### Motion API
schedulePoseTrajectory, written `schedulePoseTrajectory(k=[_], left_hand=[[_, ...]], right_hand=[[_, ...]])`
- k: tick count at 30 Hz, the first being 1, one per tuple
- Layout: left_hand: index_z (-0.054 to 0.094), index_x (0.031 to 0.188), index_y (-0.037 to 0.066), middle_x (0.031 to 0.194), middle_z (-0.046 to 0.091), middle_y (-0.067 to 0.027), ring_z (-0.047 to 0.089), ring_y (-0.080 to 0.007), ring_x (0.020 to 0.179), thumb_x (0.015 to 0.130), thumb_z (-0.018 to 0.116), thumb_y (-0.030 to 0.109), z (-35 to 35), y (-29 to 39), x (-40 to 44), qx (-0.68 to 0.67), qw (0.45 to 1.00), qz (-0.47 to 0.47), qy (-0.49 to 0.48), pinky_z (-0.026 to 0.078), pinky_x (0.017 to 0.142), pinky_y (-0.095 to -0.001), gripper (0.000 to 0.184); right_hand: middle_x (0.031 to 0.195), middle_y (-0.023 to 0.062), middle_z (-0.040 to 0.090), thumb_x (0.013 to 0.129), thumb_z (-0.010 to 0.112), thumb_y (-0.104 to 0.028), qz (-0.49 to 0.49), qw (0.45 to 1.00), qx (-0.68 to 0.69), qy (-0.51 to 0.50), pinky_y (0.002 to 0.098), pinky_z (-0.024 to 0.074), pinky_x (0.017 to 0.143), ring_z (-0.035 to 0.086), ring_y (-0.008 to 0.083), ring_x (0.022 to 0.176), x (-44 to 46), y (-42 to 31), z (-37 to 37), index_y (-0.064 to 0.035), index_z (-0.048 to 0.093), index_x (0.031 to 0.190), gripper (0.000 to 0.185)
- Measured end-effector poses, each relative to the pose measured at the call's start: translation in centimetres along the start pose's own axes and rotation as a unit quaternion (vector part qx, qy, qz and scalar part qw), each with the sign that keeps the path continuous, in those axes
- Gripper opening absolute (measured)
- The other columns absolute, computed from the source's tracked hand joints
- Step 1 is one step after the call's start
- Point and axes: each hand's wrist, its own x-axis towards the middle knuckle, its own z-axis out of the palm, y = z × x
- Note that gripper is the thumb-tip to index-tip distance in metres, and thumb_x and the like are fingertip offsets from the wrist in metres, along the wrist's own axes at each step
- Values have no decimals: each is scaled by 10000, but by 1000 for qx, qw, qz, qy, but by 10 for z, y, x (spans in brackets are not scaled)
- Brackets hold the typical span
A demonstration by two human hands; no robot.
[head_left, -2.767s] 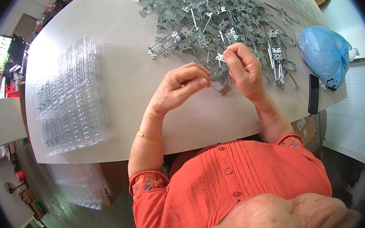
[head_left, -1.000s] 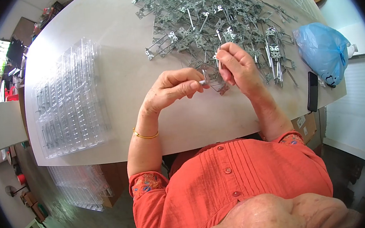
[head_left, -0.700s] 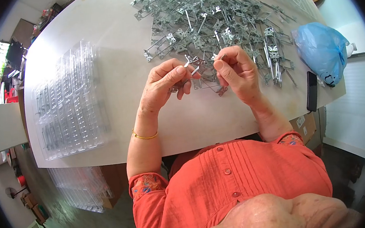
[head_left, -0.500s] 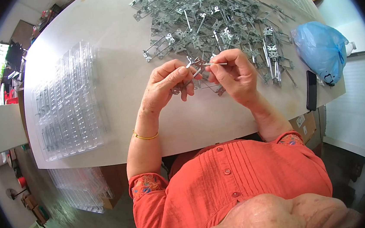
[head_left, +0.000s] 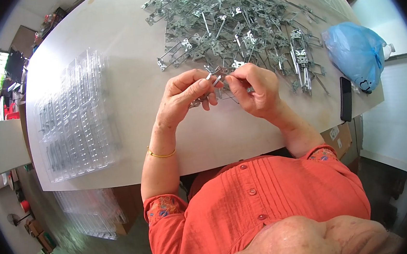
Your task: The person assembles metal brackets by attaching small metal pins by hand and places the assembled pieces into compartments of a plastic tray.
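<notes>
Pinching a metal bracket (head_left: pixel 216 72) over the counter (head_left: pixel 214 138), it's the grip of the left hand (head_left: pixel 181 99); fingertips of the right hand (head_left: pixel 258 92) press together just beside it, anything between them hidden; beyond both, a heap of metal brackets and rods (head_left: pixel 233 25) sprawls.

Silver-grey metal pieces (head_left: pixel 250 38) are shining on a whitish table (head_left: pixel 224 137).
Near, the blouse (head_left: pixel 220 208) is showing orange-red, and its sleeve cuffs (head_left: pixel 164 208) are carrying an embroidered pattern with blue; the bangle (head_left: pixel 162 155) is gleaming in gold colour. At right, a plastic bag (head_left: pixel 355 50) is looking blue and a phone (head_left: pixel 345 100) black. At left, the plastic trays (head_left: pixel 77 118) are looking colourless and clear.
</notes>
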Motion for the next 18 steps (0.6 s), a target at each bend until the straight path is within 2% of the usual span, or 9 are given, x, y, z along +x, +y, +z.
schedulePoseTrajectory(k=[4, 7, 10, 13, 16, 18], left_hand=[[717, 1082, -9, 996, 732, -106, 701, -156, 839, 1033, 675, 262, -6, -5, 1, 58, 998, -4, -20, 567, 731, -305, 279], [722, 1002, -26, 1000, 713, -110, 716, -206, 929, 1016, 692, 231, -4, -6, 1, 82, 996, -3, -31, 576, 829, -352, 259], [722, 990, -27, 1012, 714, -111, 713, -220, 976, 1011, 702, 239, -3, -9, 1, 63, 997, 34, -33, 561, 894, -373, 267], [735, 1031, -6, 1047, 707, -80, 718, -207, 997, 1002, 718, 193, -3, -7, 2, 27, 998, 60, -15, 552, 903, -332, 202], [739, 974, 6, 1073, 701, -71, 717, -228, 1082, 995, 724, 185, -10, -8, 4, -10, 997, 77, 17, 545, 958, -356, 181], [704, 1011, 29, 1118, 706, -74, 704, -287, 1133, 1003, 709, 164, -12, -10, 5, -62, 993, 97, 24, 526, 1021, -420, 135]], right_hand=[[676, 32, 634, 977, 713, -86, 95, 994, 44, -43, 258, 437, 505, 581, 79, 565, -1, -7, -3, -57, 635, 900, 113], [663, -5, 620, 1021, 676, -132, 208, 962, 172, -48, 236, 420, 516, 555, 33, 590, -3, -8, 0, -47, 622, 895, 161], [685, -31, 617, 1055, 639, -169, 234, 942, 236, -56, 218, 414, 529, 534, 6, 611, -1, -12, -3, -50, 618, 913, 187], [689, -30, 610, 1064, 629, -180, 220, 944, 239, -57, 207, 419, 538, 536, 9, 610, -1, -9, -6, -50, 618, 946, 177], [712, -31, 613, 1067, 630, -186, 236, 937, 253, -49, 203, 427, 534, 535, 10, 609, -2, -8, -5, -51, 612, 957, 175], [725, -33, 615, 1064, 635, -189, 257, 924, 281, -45, 203, 444, 549, 555, 18, 623, 1, -14, -4, -52, 624, 968, 168]])
